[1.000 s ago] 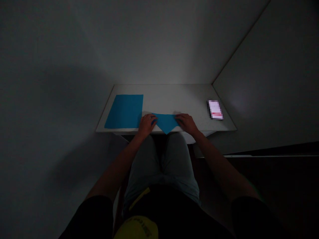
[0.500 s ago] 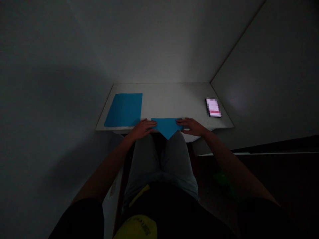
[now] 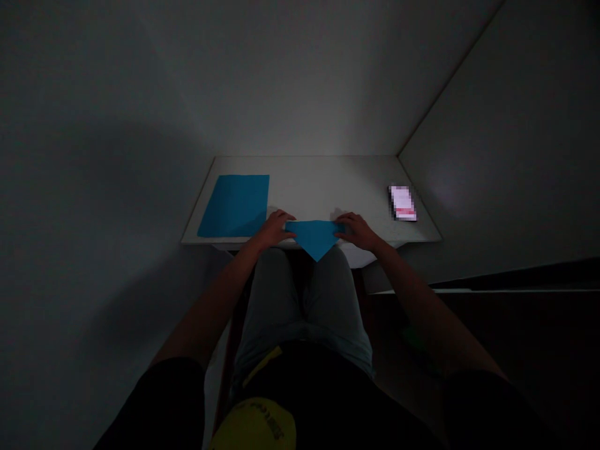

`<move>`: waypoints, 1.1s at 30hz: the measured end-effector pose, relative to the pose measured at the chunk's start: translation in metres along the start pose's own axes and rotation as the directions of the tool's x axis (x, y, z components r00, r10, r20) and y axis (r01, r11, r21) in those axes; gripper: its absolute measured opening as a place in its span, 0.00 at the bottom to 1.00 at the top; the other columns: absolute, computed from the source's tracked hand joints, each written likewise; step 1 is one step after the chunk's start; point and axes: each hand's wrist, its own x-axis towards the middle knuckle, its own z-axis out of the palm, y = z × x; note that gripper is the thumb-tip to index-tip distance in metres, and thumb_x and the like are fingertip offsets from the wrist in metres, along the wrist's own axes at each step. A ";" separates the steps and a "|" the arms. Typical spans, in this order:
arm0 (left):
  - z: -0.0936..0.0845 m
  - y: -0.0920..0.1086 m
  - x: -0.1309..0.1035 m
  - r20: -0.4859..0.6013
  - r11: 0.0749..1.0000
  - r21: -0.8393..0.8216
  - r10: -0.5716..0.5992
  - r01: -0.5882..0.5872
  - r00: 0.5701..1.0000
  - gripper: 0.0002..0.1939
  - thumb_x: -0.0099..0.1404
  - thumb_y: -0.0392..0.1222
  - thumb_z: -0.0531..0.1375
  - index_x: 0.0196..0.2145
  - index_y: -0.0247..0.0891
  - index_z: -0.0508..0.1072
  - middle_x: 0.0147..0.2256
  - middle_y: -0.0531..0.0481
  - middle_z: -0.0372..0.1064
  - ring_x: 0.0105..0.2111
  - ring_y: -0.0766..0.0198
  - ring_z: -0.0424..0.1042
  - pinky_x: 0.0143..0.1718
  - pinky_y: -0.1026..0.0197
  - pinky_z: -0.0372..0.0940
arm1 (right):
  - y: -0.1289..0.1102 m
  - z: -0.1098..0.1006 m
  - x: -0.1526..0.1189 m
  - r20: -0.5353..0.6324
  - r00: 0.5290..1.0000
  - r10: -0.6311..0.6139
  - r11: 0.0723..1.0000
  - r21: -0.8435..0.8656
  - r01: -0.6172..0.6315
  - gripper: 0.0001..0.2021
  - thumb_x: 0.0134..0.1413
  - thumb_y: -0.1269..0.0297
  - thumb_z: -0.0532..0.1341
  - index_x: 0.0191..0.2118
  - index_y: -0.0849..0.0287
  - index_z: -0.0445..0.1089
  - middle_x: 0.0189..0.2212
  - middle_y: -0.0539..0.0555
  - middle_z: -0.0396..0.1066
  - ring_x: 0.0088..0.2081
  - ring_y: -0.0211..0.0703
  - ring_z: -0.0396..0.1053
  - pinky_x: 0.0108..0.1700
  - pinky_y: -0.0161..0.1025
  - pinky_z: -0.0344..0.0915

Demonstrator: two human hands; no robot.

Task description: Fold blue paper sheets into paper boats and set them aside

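Observation:
A folded blue sheet of paper (image 3: 316, 237) lies at the front edge of the white table, its straight fold away from me and its point hanging over the edge toward my lap. My left hand (image 3: 277, 229) grips its left corner between thumb and fingers. At the opposite corner, my right hand (image 3: 355, 230) pinches the paper in the same way. Just left of my left hand, a flat blue sheet (image 3: 235, 205) rests on the tabletop.
The white table (image 3: 323, 181) is narrow and meets a pale wall at the back and another at the right. Near its right end lies a phone (image 3: 402, 203) with a lit, blurred screen. My legs are under the front edge.
Both hands have shifted slightly away from me, and their fingers, flatter on the paper before, now curl around its two corners. The far fold has come up a little.

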 end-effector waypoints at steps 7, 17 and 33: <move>0.001 -0.016 0.017 0.057 0.997 0.007 -0.076 0.076 0.995 0.29 0.49 0.49 0.80 0.47 0.42 0.80 0.50 0.42 0.69 0.52 0.49 0.73 0.56 0.46 0.73 | 0.025 -0.006 0.023 0.145 0.988 0.051 0.998 -0.031 -0.047 0.29 0.56 0.47 0.73 0.62 0.46 0.76 0.58 0.61 0.71 0.59 0.65 0.69 0.63 0.63 0.69; 0.002 -0.010 0.017 0.067 0.992 0.033 -0.126 0.124 0.990 0.25 0.49 0.51 0.80 0.42 0.41 0.83 0.46 0.42 0.74 0.50 0.47 0.74 0.56 0.46 0.72 | 0.021 -0.015 0.037 0.242 0.962 0.129 0.990 0.029 -0.140 0.24 0.50 0.51 0.75 0.51 0.54 0.76 0.45 0.59 0.77 0.43 0.55 0.74 0.46 0.50 0.74; 0.026 0.032 -0.062 -0.177 0.992 0.076 0.113 -0.101 0.978 0.17 0.73 0.42 0.63 0.57 0.46 0.80 0.57 0.44 0.77 0.59 0.51 0.73 0.64 0.42 0.66 | -0.032 0.016 -0.046 -0.068 0.997 -0.022 0.992 -0.126 0.013 0.20 0.70 0.52 0.63 0.63 0.45 0.75 0.66 0.56 0.73 0.61 0.60 0.72 0.61 0.60 0.65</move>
